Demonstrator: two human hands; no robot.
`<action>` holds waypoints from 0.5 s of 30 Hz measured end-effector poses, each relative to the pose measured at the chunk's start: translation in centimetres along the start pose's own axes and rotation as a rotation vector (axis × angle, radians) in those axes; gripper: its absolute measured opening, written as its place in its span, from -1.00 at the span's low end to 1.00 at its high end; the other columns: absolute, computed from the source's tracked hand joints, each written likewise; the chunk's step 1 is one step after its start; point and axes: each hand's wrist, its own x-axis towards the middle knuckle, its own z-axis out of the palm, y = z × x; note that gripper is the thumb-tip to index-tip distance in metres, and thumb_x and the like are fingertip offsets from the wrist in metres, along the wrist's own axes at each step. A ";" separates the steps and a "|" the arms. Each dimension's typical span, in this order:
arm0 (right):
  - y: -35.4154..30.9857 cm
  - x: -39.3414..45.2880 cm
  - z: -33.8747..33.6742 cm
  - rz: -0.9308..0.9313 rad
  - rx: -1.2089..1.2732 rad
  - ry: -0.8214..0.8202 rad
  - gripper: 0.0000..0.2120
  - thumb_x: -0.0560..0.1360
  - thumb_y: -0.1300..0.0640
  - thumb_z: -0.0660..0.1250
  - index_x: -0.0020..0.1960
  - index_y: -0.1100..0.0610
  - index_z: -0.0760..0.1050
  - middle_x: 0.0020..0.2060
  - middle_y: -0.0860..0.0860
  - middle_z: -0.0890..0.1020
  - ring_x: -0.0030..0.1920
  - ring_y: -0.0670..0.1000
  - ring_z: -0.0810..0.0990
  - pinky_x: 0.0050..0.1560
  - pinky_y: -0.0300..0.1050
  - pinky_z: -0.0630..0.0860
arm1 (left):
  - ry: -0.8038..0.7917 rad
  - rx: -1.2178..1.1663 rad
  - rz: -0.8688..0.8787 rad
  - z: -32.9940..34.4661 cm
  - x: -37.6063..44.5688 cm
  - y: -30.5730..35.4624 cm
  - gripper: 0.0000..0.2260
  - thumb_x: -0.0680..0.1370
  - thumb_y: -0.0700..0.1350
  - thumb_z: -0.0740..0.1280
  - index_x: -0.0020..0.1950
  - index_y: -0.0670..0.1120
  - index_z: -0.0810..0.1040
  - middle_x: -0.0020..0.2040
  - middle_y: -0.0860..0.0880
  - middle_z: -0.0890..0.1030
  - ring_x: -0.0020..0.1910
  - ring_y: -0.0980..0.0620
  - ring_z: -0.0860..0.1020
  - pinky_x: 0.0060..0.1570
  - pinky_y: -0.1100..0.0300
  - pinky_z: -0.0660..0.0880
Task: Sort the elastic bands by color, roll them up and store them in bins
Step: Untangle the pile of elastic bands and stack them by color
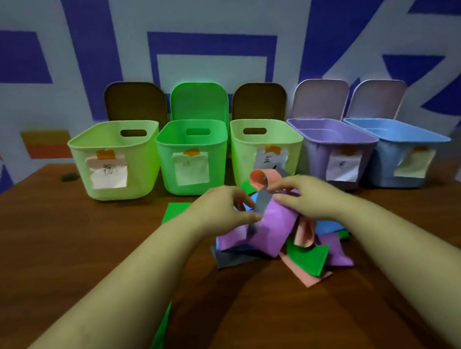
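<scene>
A tangled pile of flat elastic bands lies in the middle of the brown table (39, 250): purple band (276, 224), green band (308, 257), salmon band (303, 235), blue band (328, 225) and grey band (233, 257). My left hand (223, 205) and my right hand (302, 196) are both over the top of the pile. Each pinches a grey band (263, 200) that rises between them, above the purple band. A salmon loop (263, 178) sticks up behind the fingers.
Several open bins with paper labels stand in a row at the table's back: light green bin (112, 162), green bin (193, 156), light green bin (253, 152), purple bin (333, 143), blue bin (399, 144). A loose green band (161, 333) lies under my left forearm.
</scene>
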 end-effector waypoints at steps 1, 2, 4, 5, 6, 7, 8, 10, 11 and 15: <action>0.7 -0.3 0.4 0.000 0.038 0.019 -0.70 0.55 0.04 0.27 0.27 0.02 0.51 0.26 -0.05 0.54 0.23 -0.06 0.49 0.16 -0.30 0.31 | 0.001 0.014 0.010 0.2 0.1 0.3 -0.70 0.41 0.14 0.43 0.07 0.04 0.60 -0.08 0.06 0.61 -0.06 0.05 0.57 -0.01 0.16 0.51; 1.3 -0.5 0.7 -0.003 0.079 0.045 -0.70 0.54 0.04 0.28 0.26 0.01 0.51 0.25 -0.06 0.55 0.22 -0.08 0.49 0.18 -0.31 0.32 | 0.000 0.025 0.016 0.4 0.2 0.4 -0.69 0.39 0.16 0.45 0.04 0.05 0.60 -0.12 0.09 0.59 -0.07 0.07 0.57 0.00 0.14 0.52; 2.3 -0.6 1.4 -0.028 0.145 0.111 -0.72 0.52 0.04 0.32 0.22 0.02 0.53 0.18 -0.06 0.57 0.18 -0.10 0.50 0.18 -0.31 0.33 | 0.009 0.058 0.037 1.1 0.2 0.4 -0.63 0.34 0.19 0.47 0.06 0.05 0.59 -0.09 0.09 0.59 -0.07 0.11 0.57 0.01 0.17 0.51; 2.7 -0.6 1.8 -0.053 0.158 0.152 -0.74 0.50 0.04 0.35 0.18 0.02 0.55 0.13 -0.06 0.59 0.15 -0.09 0.51 0.19 -0.28 0.36 | 0.021 0.077 0.056 1.5 0.2 0.2 -0.60 0.33 0.19 0.48 0.08 0.05 0.58 -0.06 0.09 0.60 -0.06 0.12 0.56 0.01 0.19 0.50; 3.1 -0.4 2.2 -0.083 0.158 0.202 -0.77 0.48 0.04 0.38 0.13 0.01 0.57 0.07 -0.07 0.60 0.11 -0.09 0.52 0.18 -0.22 0.39 | 0.037 0.090 0.074 2.0 0.3 -0.1 -0.57 0.32 0.20 0.48 0.10 0.05 0.57 -0.05 0.09 0.59 -0.05 0.13 0.55 0.01 0.20 0.49; 3.4 -0.4 2.5 -0.115 0.156 0.258 -0.81 0.45 0.03 0.40 0.06 0.00 0.58 0.01 -0.08 0.60 0.06 -0.09 0.51 0.15 -0.18 0.41 | 0.058 0.094 0.089 2.5 0.3 -0.5 -0.56 0.31 0.20 0.48 0.11 0.06 0.56 -0.04 0.11 0.56 -0.05 0.14 0.53 0.01 0.22 0.46; 3.6 -0.3 2.7 -0.147 0.160 0.313 -0.85 0.42 0.03 0.43 -0.01 -0.03 0.56 -0.06 -0.10 0.57 0.01 -0.08 0.49 0.10 -0.18 0.40 | 0.081 0.093 0.100 3.1 0.4 -0.8 -0.56 0.32 0.20 0.48 0.12 0.07 0.54 -0.06 0.14 0.53 -0.06 0.16 0.50 -0.01 0.25 0.43; 3.8 -0.2 2.8 -0.187 0.147 0.408 -0.84 0.38 0.09 0.48 -0.15 -0.04 0.49 -0.17 -0.10 0.52 -0.06 -0.07 0.43 0.00 -0.19 0.34 | 0.135 0.090 0.139 3.9 0.6 -1.3 -0.59 0.33 0.21 0.46 0.10 0.10 0.53 -0.10 0.18 0.46 -0.09 0.19 0.45 -0.05 0.29 0.37; 3.8 -0.1 2.6 -0.196 0.132 0.451 -0.82 0.37 0.11 0.49 -0.18 -0.03 0.48 -0.20 -0.10 0.50 -0.09 -0.06 0.42 -0.03 -0.20 0.32 | 0.168 0.087 0.165 4.2 0.8 -1.5 -0.62 0.34 0.22 0.45 0.07 0.10 0.55 -0.11 0.17 0.45 -0.10 0.19 0.44 -0.06 0.29 0.36; 4.2 -0.2 2.2 -0.233 0.102 0.518 -0.86 0.39 -0.03 0.39 -0.13 0.02 0.58 -0.23 -0.16 0.50 -0.13 -0.13 0.39 -0.06 -0.24 0.28 | 0.302 0.001 0.258 4.8 0.7 -1.9 -0.69 0.33 0.29 0.36 -0.10 0.11 0.58 -0.16 0.18 0.43 -0.14 0.22 0.41 -0.13 0.30 0.35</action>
